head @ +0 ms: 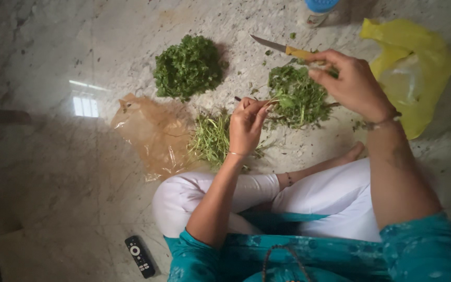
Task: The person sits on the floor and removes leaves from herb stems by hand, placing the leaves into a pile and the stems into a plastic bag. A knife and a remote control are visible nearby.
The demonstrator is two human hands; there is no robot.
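My left hand pinches a thin green herb stalk by its stem end. Farther right, my right hand pulls at the leafy end of that stalk, fingers bent over a loose pile of herb sprigs. A mound of plucked green leaves lies on the marble floor to the far left. Below it, a bunch of bare stems rests beside a brown plastic bag.
A knife with a yellow handle lies beyond the sprigs. A yellow plastic bag sits at the right and a blue-topped container at the top edge. A black remote control lies by my crossed legs.
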